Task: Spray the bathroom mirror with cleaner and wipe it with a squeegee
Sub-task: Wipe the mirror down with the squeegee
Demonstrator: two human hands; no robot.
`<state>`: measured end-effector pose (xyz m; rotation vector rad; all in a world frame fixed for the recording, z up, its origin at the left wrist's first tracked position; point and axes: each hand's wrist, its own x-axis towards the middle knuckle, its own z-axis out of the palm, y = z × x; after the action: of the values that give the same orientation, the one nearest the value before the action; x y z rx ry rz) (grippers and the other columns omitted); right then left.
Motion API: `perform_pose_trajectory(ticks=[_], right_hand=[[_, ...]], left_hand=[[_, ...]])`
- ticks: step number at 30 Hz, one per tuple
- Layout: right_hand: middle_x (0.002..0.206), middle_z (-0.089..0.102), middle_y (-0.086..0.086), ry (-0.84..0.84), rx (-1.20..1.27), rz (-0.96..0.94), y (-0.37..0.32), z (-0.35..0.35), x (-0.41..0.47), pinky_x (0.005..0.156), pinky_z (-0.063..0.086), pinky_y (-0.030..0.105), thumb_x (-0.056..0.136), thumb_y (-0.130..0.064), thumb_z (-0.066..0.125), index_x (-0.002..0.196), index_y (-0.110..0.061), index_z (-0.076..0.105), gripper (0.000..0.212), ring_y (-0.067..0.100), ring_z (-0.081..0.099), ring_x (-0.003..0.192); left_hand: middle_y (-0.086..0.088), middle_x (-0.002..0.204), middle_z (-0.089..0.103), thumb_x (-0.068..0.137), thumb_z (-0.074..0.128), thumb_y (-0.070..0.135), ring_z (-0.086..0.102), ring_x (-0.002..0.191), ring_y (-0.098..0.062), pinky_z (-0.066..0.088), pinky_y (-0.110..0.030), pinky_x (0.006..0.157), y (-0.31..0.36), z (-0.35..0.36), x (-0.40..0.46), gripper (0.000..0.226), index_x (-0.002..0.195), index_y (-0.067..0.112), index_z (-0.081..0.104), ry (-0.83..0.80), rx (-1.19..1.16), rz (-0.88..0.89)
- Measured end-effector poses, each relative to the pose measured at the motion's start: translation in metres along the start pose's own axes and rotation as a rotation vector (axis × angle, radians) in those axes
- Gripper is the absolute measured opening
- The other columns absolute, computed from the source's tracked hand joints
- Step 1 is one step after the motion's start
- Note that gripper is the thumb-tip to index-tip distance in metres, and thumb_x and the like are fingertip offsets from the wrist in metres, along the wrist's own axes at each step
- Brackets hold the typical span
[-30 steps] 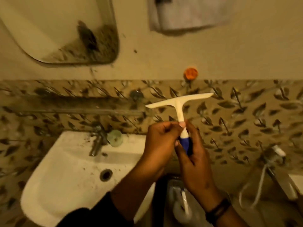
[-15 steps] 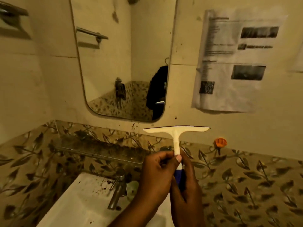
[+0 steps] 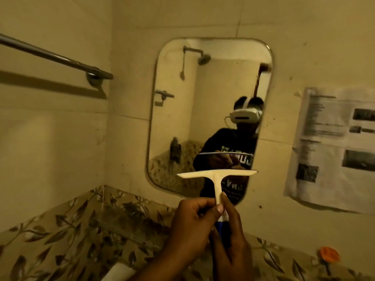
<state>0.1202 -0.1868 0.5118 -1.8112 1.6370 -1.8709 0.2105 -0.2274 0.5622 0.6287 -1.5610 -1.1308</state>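
Note:
The rounded bathroom mirror (image 3: 182, 110) hangs on the tiled wall straight ahead and reflects a person wearing a headset. A white T-shaped squeegee (image 3: 217, 175) with a blue lower handle stands upright in front of the mirror's lower edge, its blade level. My left hand (image 3: 190, 228) pinches the white stem from the left. My right hand (image 3: 233, 236) grips the blue handle from the right. The blade sits short of the glass. No spray bottle is in sight.
A metal towel bar (image 3: 52, 55) runs along the left wall. A printed paper sheet (image 3: 332, 149) is stuck on the wall to the right of the mirror. An orange cap (image 3: 329, 254) sits on the leaf-patterned tiles at lower right. The white sink rim (image 3: 119, 271) shows at the bottom.
The view has tilted upward from the sink to the whole mirror. Both hands have kept their hold and brought the squeegee up in front of the mirror's lower part.

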Motion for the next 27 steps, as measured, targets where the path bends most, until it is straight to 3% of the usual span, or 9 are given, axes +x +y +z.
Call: perform_pose_trajectory(ticks=[3, 6, 9, 11, 12, 15, 17, 22, 27], right_hand=[[0.113, 0.045, -0.061, 0.046, -0.045, -0.122, -0.024, 0.033, 0.037, 0.077, 0.043, -0.002, 0.094, -0.011, 0.062, 0.14, -0.065, 0.026, 0.079, -0.027, 0.053, 0.101], [0.132, 0.035, -0.057, 0.152, -0.063, -0.211, -0.056, 0.067, 0.079, 0.096, 0.043, 0.007, 0.095, -0.025, 0.058, 0.141, -0.066, 0.03, 0.068, -0.023, 0.04, 0.124], [0.14, 0.04, -0.042, 0.202, -0.173, -0.268, -0.082, 0.09, 0.117, 0.103, 0.043, 0.018, 0.093, -0.042, 0.048, 0.147, -0.05, 0.036, 0.056, -0.014, 0.041, 0.129], [0.125, 0.06, -0.017, 0.242, -0.314, -0.303, -0.097, 0.095, 0.142, 0.089, 0.056, 0.027, 0.096, -0.043, 0.045, 0.148, -0.038, 0.04, 0.052, -0.002, 0.058, 0.109], [0.107, 0.062, -0.013, 0.247, -0.418, -0.341, -0.106, 0.095, 0.155, 0.073, 0.056, 0.02, 0.097, -0.043, 0.043, 0.149, -0.037, 0.039, 0.052, -0.002, 0.06, 0.09], [0.078, 0.048, -0.009, 0.211, -0.733, -0.427, -0.137, 0.088, 0.191, 0.049, 0.027, 0.009, 0.103, -0.034, 0.044, 0.154, -0.034, 0.031, 0.053, -0.002, 0.041, 0.057], [0.073, 0.043, -0.006, 0.208, -0.861, -0.482, -0.161, 0.079, 0.217, 0.046, 0.023, 0.013, 0.102, -0.026, 0.051, 0.155, -0.029, 0.03, 0.057, 0.0, 0.035, 0.052], [0.075, 0.055, 0.003, 0.138, -1.093, -0.469, -0.205, 0.07, 0.278, 0.053, 0.052, 0.035, 0.101, -0.03, 0.048, 0.157, -0.03, 0.009, 0.068, 0.019, 0.052, 0.058], [0.064, 0.047, -0.001, 0.147, -1.164, -0.444, -0.226, 0.079, 0.316, 0.043, 0.033, 0.026, 0.098, -0.026, 0.047, 0.155, -0.026, 0.016, 0.065, 0.017, 0.047, 0.052]], left_hand=[[0.006, 0.088, 0.076, 0.095, 0.062, 0.021, 0.071, 0.084, -0.01, 0.056, -0.022, 0.067, 0.021, -0.046, 0.035, 0.016, 0.094, 0.026, 0.077, -0.063, 0.106, 0.118], [0.006, 0.089, 0.075, 0.095, 0.061, 0.02, 0.071, 0.085, -0.009, 0.059, -0.03, 0.076, 0.047, -0.094, 0.079, 0.016, 0.097, 0.023, 0.077, -0.152, 0.207, 0.235], [0.011, 0.084, 0.073, 0.094, 0.061, 0.021, 0.067, 0.078, 0.003, 0.057, -0.021, 0.07, 0.074, -0.131, 0.123, 0.016, 0.096, 0.029, 0.075, -0.177, 0.381, 0.355], [0.015, 0.078, 0.07, 0.093, 0.063, 0.02, 0.064, 0.069, 0.009, 0.049, -0.012, 0.058, 0.093, -0.149, 0.152, 0.014, 0.096, 0.027, 0.075, -0.204, 0.417, 0.411], [0.016, 0.077, 0.07, 0.092, 0.065, 0.019, 0.064, 0.067, 0.009, 0.048, -0.009, 0.057, 0.103, -0.157, 0.165, 0.013, 0.095, 0.024, 0.076, -0.199, 0.415, 0.446], [0.008, 0.077, 0.074, 0.089, 0.068, 0.018, 0.07, 0.07, -0.001, 0.057, -0.018, 0.065, 0.131, -0.174, 0.2, 0.01, 0.089, 0.018, 0.078, -0.09, 0.384, 0.56], [0.004, 0.071, 0.073, 0.088, 0.069, 0.015, 0.071, 0.064, -0.005, 0.057, -0.02, 0.06, 0.148, -0.183, 0.224, 0.008, 0.086, 0.012, 0.077, 0.018, 0.343, 0.622], [0.011, 0.066, 0.067, 0.086, 0.072, 0.013, 0.065, 0.056, 0.005, 0.045, -0.004, 0.05, 0.182, -0.198, 0.277, 0.004, 0.083, 0.012, 0.075, 0.276, 0.266, 0.73], [0.0, 0.088, 0.073, 0.087, 0.07, 0.019, 0.066, 0.08, -0.009, 0.047, -0.016, 0.07, 0.196, -0.205, 0.328, 0.009, 0.091, 0.013, 0.076, 0.44, 0.418, 0.712]])
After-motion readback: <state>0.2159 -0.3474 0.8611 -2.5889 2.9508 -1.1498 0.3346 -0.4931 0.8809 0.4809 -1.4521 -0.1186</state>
